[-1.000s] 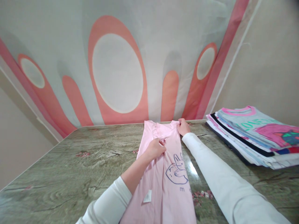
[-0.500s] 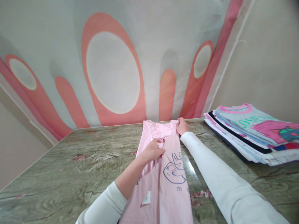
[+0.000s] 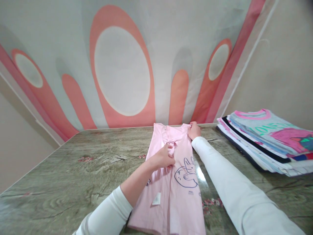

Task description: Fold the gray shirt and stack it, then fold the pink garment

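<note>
Head view: lower centre, the pink garment is lying lengthwise, your right hand pinching its top corner, seemingly for steadiness, your left hand curling narrowly at its upper middle, grip unclear.

A printed backdrop stood behind a wood-grain tabletop.
Coral arches, three around pale ovals, spread over its grey ground, and a pink band slanted down each side. Plain beige wall showed at the right. Small pink flowers dotted the grey-green tabletop, and a white patch of light shone on its glossy surface.
</note>
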`<state>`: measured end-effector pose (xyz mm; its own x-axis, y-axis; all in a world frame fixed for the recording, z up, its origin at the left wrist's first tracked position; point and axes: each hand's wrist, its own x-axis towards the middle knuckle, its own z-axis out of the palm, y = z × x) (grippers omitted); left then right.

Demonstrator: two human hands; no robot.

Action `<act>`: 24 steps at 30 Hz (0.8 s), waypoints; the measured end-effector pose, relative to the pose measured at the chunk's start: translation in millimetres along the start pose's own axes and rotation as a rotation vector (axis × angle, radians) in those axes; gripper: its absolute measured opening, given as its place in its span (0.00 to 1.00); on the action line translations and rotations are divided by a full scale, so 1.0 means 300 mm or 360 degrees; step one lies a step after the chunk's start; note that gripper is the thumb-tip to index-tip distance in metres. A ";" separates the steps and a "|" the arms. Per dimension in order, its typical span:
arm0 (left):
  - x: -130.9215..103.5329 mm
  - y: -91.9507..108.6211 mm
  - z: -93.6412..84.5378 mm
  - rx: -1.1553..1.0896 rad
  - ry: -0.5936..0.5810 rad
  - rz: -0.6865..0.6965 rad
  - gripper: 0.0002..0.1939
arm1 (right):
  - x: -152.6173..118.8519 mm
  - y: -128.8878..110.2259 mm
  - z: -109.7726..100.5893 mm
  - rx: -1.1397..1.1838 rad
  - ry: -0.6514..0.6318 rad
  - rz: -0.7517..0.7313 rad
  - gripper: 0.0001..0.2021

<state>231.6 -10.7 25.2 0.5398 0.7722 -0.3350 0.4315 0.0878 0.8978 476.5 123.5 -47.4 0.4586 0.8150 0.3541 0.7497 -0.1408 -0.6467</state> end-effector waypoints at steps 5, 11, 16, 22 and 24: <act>0.016 -0.022 0.011 0.0151 0.0058 0.0074 0.35 | 0.000 0.010 -0.003 0.0004 0.0044 0.0035 0.18; 0.018 -0.042 0.015 0.0228 0.0186 0.0178 0.30 | 0.014 0.027 -0.006 0.0009 0.0026 0.0040 0.20; 0.002 -0.048 -0.008 0.0129 0.0158 0.0219 0.34 | 0.060 0.046 -0.018 -0.0005 -0.0073 0.0037 0.16; -0.012 -0.045 -0.005 0.0318 0.0181 0.0216 0.34 | 0.074 0.045 -0.044 -0.0019 -0.0133 0.0011 0.12; -0.018 -0.042 0.001 0.0396 0.0201 0.0263 0.34 | 0.040 0.019 -0.051 -0.0027 -0.0084 0.0004 0.16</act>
<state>223.6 -16.2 15.6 0.5303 0.8364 -0.1383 0.5172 -0.1899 0.8345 493.5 123.9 -36.5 0.4350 0.8432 0.3158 0.7567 -0.1523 -0.6358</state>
